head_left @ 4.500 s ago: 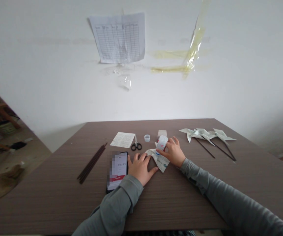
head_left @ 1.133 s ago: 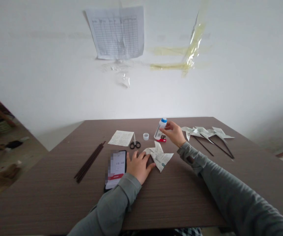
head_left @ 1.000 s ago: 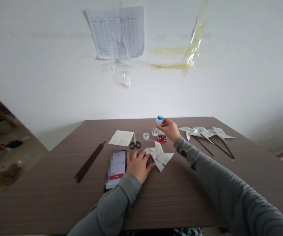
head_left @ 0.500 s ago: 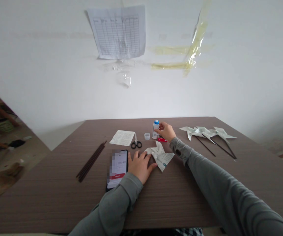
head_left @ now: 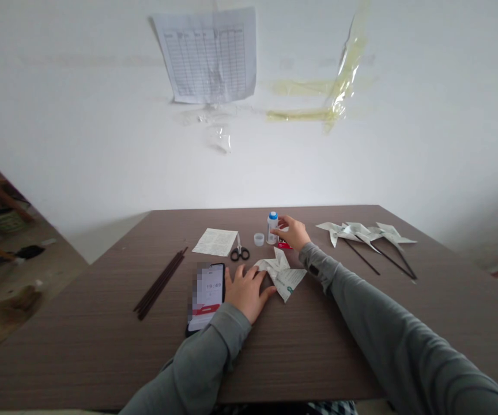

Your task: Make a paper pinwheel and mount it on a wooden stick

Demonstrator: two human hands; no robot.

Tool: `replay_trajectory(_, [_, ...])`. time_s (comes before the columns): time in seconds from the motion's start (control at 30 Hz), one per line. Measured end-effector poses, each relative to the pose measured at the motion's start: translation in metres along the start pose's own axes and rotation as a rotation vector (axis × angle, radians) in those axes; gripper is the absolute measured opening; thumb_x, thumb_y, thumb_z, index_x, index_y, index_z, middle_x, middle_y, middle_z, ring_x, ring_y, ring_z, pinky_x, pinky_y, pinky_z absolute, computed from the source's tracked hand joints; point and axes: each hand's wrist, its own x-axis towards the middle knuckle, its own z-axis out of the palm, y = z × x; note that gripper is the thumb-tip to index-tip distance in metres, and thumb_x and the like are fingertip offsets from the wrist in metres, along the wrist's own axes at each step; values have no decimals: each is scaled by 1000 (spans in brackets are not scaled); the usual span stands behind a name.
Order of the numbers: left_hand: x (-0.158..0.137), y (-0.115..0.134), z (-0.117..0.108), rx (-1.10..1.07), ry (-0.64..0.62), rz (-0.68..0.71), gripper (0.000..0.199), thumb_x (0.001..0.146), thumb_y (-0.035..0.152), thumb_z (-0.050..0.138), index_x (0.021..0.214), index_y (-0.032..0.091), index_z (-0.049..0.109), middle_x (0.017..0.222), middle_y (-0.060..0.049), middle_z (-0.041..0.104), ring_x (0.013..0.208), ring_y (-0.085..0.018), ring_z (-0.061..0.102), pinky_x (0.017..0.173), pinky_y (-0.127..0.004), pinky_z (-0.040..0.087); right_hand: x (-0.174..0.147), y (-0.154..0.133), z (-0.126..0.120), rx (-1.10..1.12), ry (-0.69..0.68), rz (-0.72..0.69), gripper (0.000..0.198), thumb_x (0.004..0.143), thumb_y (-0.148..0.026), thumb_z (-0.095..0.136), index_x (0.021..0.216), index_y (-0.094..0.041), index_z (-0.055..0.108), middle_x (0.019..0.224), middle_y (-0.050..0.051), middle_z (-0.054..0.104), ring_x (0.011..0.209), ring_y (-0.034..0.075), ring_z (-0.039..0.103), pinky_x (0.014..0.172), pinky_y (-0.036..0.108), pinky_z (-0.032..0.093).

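Observation:
My left hand (head_left: 248,293) lies with spread fingers on the table, its fingertips on the left side of a folded paper pinwheel (head_left: 287,275) made from printed paper. My right hand (head_left: 293,231) reaches past the pinwheel to a small clear glue bottle (head_left: 272,230) with a blue top. The thumb crosses the front of the bottle and the fingers curl at its right side; the bottle stands upright. Under this hand a small red packet (head_left: 284,245) is partly hidden. A clear cap (head_left: 259,239) sits left of the bottle.
Black-handled scissors (head_left: 240,252) touch a square of printed paper (head_left: 215,242). A phone (head_left: 206,300) lies beside my left hand, with dark sticks (head_left: 161,283) farther left. Several-bladed paper pinwheels on sticks (head_left: 363,233) lie at the right. A white wall (head_left: 102,144) rises behind the table.
The glue bottle has shifted slightly left, with my right hand's fingers moving slightly along with it. My left hand and the pinwheel stay in place.

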Motion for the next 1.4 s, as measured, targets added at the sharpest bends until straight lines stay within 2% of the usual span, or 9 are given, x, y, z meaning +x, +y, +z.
replay_trajectory(0.17, [-1, 2, -3, -20, -4, -8, 46, 125, 48, 80, 169, 39, 89, 183, -11, 82, 177, -52, 65, 153, -94, 43, -14, 9, -11, -35, 87, -68, 37, 92, -28, 102, 126, -29, 88, 127, 10, 96, 119, 38, 91, 126, 67, 67])
replay_trajectory(0.23, [-1, 4, -5, -21, -16, -19, 47, 126, 47, 80, 172, 38, 87, 186, -11, 80, 179, -51, 64, 154, -94, 42, -25, 15, -20, -27, 122, -147, 38, 95, -30, 99, 132, -28, 88, 128, 13, 95, 120, 40, 91, 124, 68, 68])
replay_trajectory(0.37, [-2, 6, -7, -19, -38, -28, 49, 127, 47, 80, 174, 38, 86, 189, -11, 79, 181, -52, 63, 154, -95, 41, -56, 20, -44, -44, 132, -302, 33, 103, -31, 94, 136, -29, 89, 129, 14, 96, 123, 41, 91, 130, 71, 65])
replay_trajectory(0.53, [-2, 4, -5, -21, -39, -19, 50, 128, 51, 75, 175, 37, 86, 190, -11, 77, 181, -52, 62, 154, -95, 40, -94, 19, -67, -27, -125, -428, 18, 106, -28, 91, 123, -33, 94, 127, 11, 98, 125, 37, 93, 133, 63, 67])
replay_trajectory(0.7, [-3, 5, -3, -38, 7, -13, 47, 125, 47, 81, 171, 36, 89, 186, -13, 81, 177, -53, 66, 153, -96, 43, -122, 23, -62, -17, -360, -490, 10, 105, -28, 92, 111, -35, 94, 102, 4, 96, 103, 31, 95, 129, 57, 71])
replay_trajectory(0.8, [-3, 8, -6, -28, -8, -28, 48, 126, 46, 81, 172, 36, 88, 188, -12, 80, 179, -52, 65, 154, -94, 42, -135, 19, -56, -54, -430, -479, 15, 99, -23, 96, 106, -36, 95, 103, 2, 97, 102, 31, 95, 127, 53, 72])
replay_trajectory(0.97, [-3, 10, -9, -11, -50, -41, 51, 128, 47, 77, 177, 34, 85, 192, -12, 76, 183, -51, 61, 156, -93, 39, -144, 12, -52, -93, -400, -421, 26, 85, -23, 106, 103, -37, 95, 107, 1, 97, 109, 36, 95, 129, 55, 69])
replay_trajectory(1.2, [-1, 8, -5, -37, 5, -27, 44, 123, 46, 84, 166, 38, 91, 183, -11, 82, 176, -52, 67, 152, -93, 46, -145, 12, -49, -210, -431, -433, 24, 90, -25, 100, 110, -36, 94, 119, 3, 98, 120, 36, 94, 128, 55, 68])
replay_trajectory(1.4, [-1, 13, -11, -47, -31, -51, 47, 124, 48, 83, 169, 36, 90, 189, -12, 78, 181, -51, 64, 156, -91, 42, -143, 12, -47, -172, -404, -397, 26, 87, -19, 99, 106, -37, 94, 108, 1, 96, 106, 33, 94, 122, 50, 71])
